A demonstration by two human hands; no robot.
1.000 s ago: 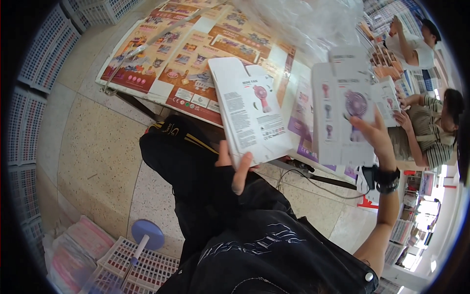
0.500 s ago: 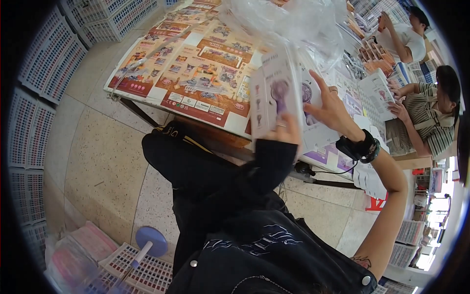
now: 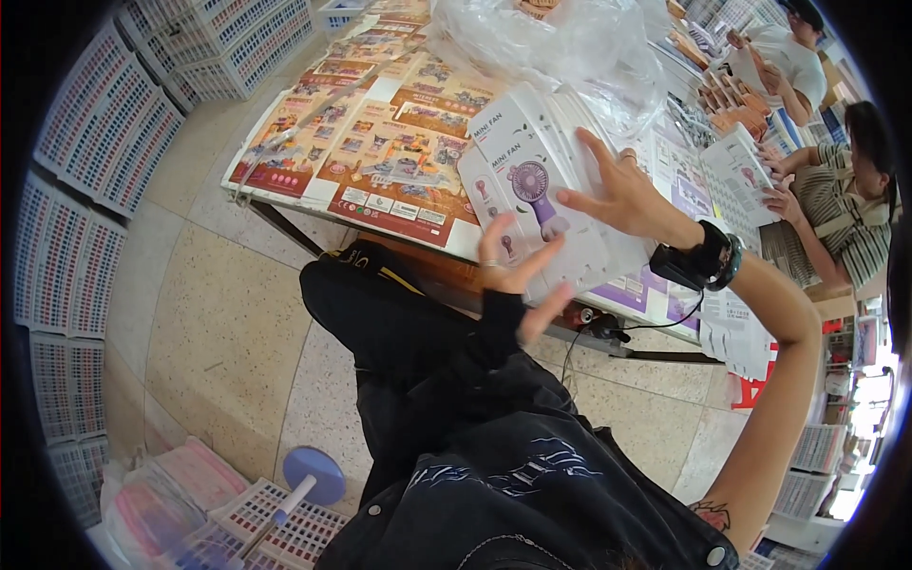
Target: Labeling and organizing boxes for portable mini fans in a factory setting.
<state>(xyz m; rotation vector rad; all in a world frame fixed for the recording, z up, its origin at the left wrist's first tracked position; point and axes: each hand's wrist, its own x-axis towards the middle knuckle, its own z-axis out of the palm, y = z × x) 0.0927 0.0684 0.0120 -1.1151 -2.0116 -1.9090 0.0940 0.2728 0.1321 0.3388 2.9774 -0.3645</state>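
Fingers splayed, a person's left grip frames the lower edge of stacked white cartons; the right grip, spread just as wide, spans their upper right side.
The cartons sit unevenly overlapped at the desk's near edge, beside clear plastic; light, even pressure from both sides would likely align them without creasing.

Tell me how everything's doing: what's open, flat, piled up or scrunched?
Left hand: open, fingers spread, at the lower edge of the cartons.
Right hand: open, fingers spread over the cartons.
White cartons: flat, bunched in an uneven stack.
Clear plastic bag: crumpled.
Orange printed sheets: lying flat.
White crates: stacked.
Black wrist strap: fastened around the right wrist.
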